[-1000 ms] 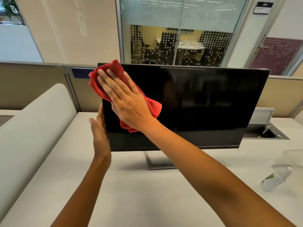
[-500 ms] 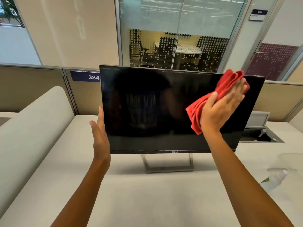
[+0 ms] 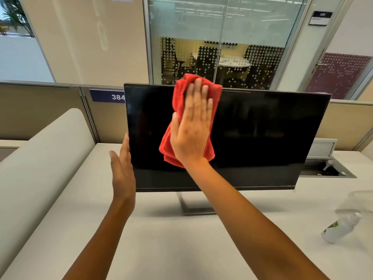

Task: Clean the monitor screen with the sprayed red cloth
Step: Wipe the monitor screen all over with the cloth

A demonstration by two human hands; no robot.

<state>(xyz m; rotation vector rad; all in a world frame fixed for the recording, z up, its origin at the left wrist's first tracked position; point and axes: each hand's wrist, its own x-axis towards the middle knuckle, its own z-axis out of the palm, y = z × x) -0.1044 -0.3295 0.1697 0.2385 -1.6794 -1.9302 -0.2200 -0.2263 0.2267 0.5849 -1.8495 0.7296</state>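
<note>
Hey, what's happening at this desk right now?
A person is wiping a dark monitor screen. The right hand presses a red cloth flat against the upper middle of the screen, the cloth's top reaching the monitor's upper edge. The left hand steadies the monitor at its left edge. A spray bottle lies on the desk to the right, untouched.

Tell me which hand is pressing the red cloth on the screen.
The right hand, flat on the red cloth mid-screen. The left hand only steadies the monitor at its left edge.
</note>
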